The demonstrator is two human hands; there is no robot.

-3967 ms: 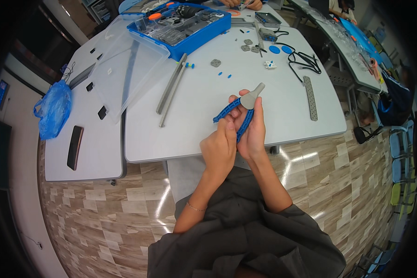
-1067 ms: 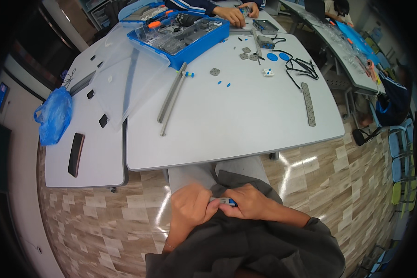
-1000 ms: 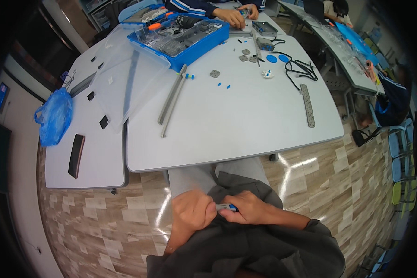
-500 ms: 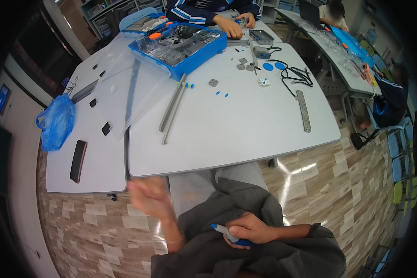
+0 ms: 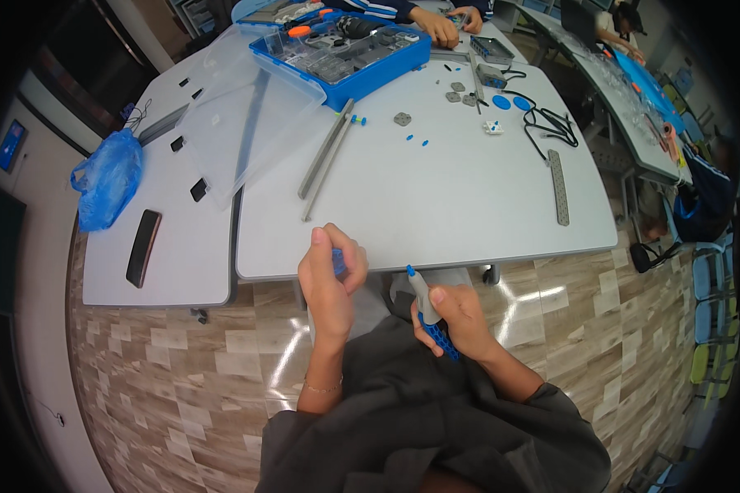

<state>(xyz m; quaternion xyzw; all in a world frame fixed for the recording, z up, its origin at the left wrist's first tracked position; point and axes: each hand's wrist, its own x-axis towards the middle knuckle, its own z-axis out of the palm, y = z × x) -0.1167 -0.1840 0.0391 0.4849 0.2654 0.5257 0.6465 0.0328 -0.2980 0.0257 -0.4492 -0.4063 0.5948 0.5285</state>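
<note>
Over the near edge of the white table (image 5: 436, 222), my left hand (image 5: 327, 283) is raised with its fingers curled round a small blue piece (image 5: 338, 262), mostly hidden by them. My right hand (image 5: 462, 319) grips a grey building part (image 5: 420, 286) above my lap. A blue peg sticks out of that part's far tip, and a blue perforated section (image 5: 441, 338) shows below my fingers. The two hands are apart. Beyond my left hand lie two long grey bars (image 5: 327, 156) on the tabletop.
A blue parts case (image 5: 362, 78) stands at the back, beside its clear lid (image 5: 247, 123). Grey connectors, blue discs, black cables (image 5: 555, 123) and a perforated grey beam (image 5: 558, 189) lie rightward. A phone (image 5: 144, 249) and a blue bag (image 5: 108, 181) sit left. Another person's hands (image 5: 440, 29) work opposite.
Both hands have risen toward the table edge, the left one moving right and now showing a blue piece in its fingers. The right hand has carried the grey part up and to the right.
</note>
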